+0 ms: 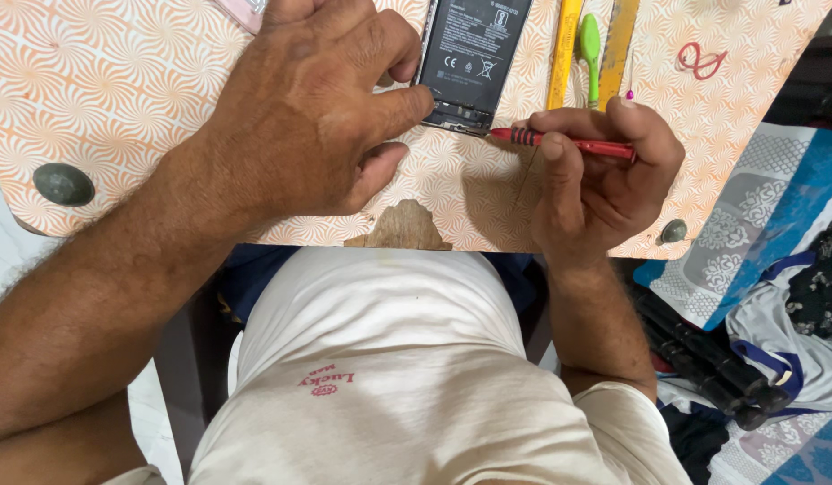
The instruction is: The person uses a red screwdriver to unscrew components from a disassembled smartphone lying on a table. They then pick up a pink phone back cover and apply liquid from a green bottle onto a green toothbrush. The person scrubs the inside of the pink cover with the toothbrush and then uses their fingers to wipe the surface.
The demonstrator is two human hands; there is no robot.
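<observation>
Head camera looks straight down on a table (119,81) with an orange and white swirl-patterned top; its near edge is worn through to bare wood at the middle, and two round grey studs sit near the near corners. Below that edge shows the person's white shirt, and off the right edge of the table lies a blue and grey patterned cloth with dark clothing on it.

Largest on the table is the left hand (313,108), spread palm down near the middle, its thumb pressed against the near left corner of an opened phone (470,54). That phone lies toward the far edge, back cover off, with its black battery exposed and the lower circuit strip showing at its near end; the hand pins it rather than closing around it.

Right of it, the right hand (596,171) is closed around a red screwdriver (564,141), held almost level, the tip touching the phone's near right corner.

Beyond the right hand, by the far edge, lie two yellow strips (564,45) side by side, with a small green pry tool (590,40) between them.
</observation>
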